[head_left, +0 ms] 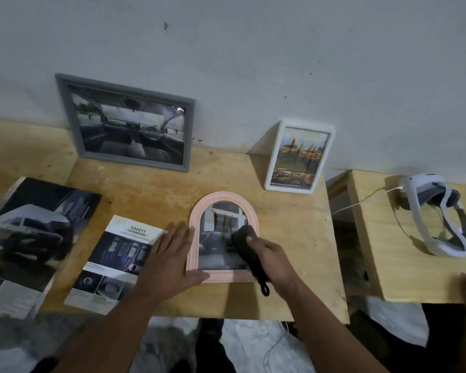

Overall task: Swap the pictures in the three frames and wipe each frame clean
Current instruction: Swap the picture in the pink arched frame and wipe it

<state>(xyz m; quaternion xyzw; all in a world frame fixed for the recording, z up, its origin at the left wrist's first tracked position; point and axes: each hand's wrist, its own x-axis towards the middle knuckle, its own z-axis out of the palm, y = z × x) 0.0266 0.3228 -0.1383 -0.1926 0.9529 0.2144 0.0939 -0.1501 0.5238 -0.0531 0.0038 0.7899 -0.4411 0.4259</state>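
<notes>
Pink arch-topped picture frame (197, 238) lies flat near the front-middle of the pale wooden desk (293, 238), w/ a dark photo of a car and a building behind its glass. Right hand (269, 261) sits over the frame's lower right, fingers (253, 242) clamped on a dark grey cloth (244, 235) pressed to the glass; a looped tail of the cloth hangs off the frame's bottom edge by the wrist. Left hand (170, 258) lies flat, palm down, fingers (184, 232) spread apart and gripping nothing, its edge against the frame's left side and thumb reaching onto the bottom rail. That hand also partly covers a white-and-black brochure headed "SAFETY" (113, 262), just left of the frame. Further left, an open glossy magazine w/ a b&w car photo (30, 232) runs over the desk's left edge. At the back, a grey rectangular frame (65, 117) holding a car-interior photo leans on the pale wall (253, 49); to its right a white rounded-corner frame (269, 170) w/ a yellowish car advert also leans there, behind the pink one. Well apart on the right, a second wooden surface (374, 238) carries a white-and-grey VR headset (417, 189) w/ a white cable (361, 203) plugged in.
</notes>
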